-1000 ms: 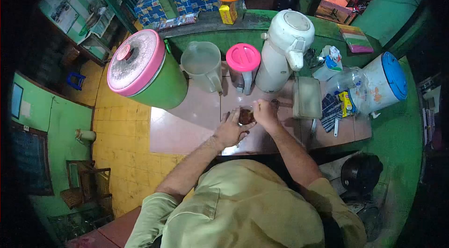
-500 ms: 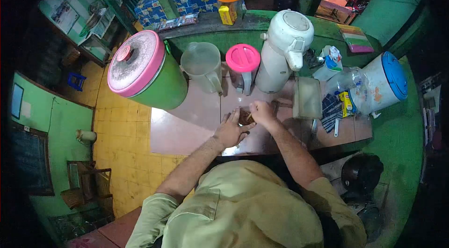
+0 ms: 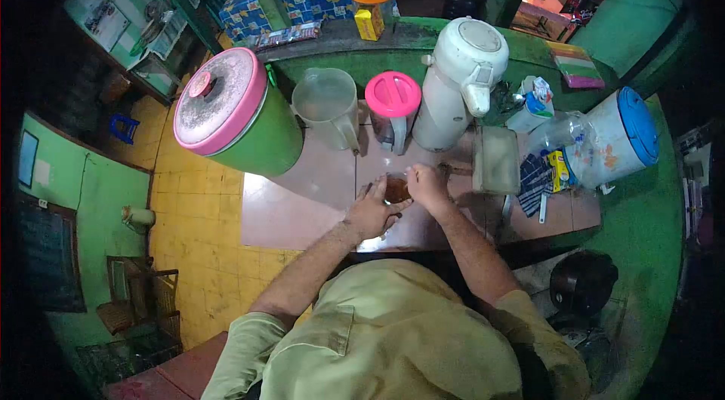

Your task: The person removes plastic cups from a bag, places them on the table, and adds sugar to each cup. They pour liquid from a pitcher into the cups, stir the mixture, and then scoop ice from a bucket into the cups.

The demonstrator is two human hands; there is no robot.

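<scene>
A glass of brown liquid (image 3: 396, 189) stands on the pinkish tiled counter, between my two hands. My left hand (image 3: 368, 214) steadies it from the left, thumb along the near side and fingers round the far left. At the right rim, my right hand (image 3: 428, 186) is closed in a pinch over the glass; whatever thin thing it holds is hidden by the fingers. Beyond them stand a clear plastic pitcher (image 3: 326, 102), a jug with a pink lid (image 3: 393, 94) and a white pump thermos (image 3: 457, 90).
A large green drink cooler (image 3: 257, 136) with a pink-rimmed lid fills the left end. To the right are a rectangular plastic container (image 3: 496, 160), a striped cloth (image 3: 535, 176), a yellow box (image 3: 558, 169) and a white container with a blue lid (image 3: 612, 136). An orange-lidded jar (image 3: 371, 4) sits on the ledge.
My right hand has shifted slightly at the glass rim, and more of the brown liquid shows. My left hand keeps its place on the glass.
</scene>
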